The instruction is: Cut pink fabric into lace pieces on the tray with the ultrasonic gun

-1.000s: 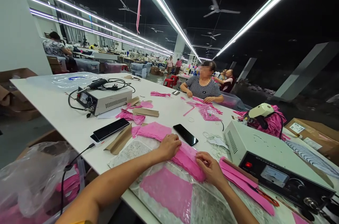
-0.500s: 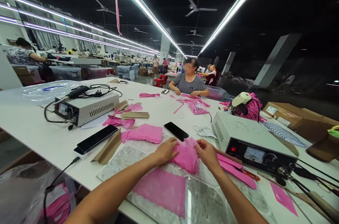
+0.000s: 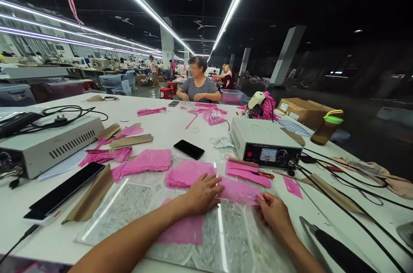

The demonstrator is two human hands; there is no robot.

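My left hand (image 3: 204, 193) lies with its fingers spread on the left end of a thin pink fabric piece (image 3: 238, 190). My right hand (image 3: 274, 212) pinches the right end of that piece, which stretches between both hands over a clear, glossy mat (image 3: 129, 221). Just beyond the left hand sits a pile of pink fabric pieces (image 3: 189, 172). Farther left is another pink pile (image 3: 150, 162). A pink rectangle (image 3: 185, 230) shows on the mat, partly hidden by the left forearm.
Grey control boxes stand left (image 3: 64, 141) and right (image 3: 267, 135). A phone (image 3: 189, 149) lies beyond the piles. Red-handled scissors (image 3: 266, 175) rest by pink strips. A black-handled tool (image 3: 338, 247) lies at right. Across the table sits a co-worker in a striped shirt (image 3: 199, 88).
My view has turned right. My right hand has drawn a pink piece rightward and nearer, away from the pile. My left hand has left the pile's edge and now lies flat on the piece.
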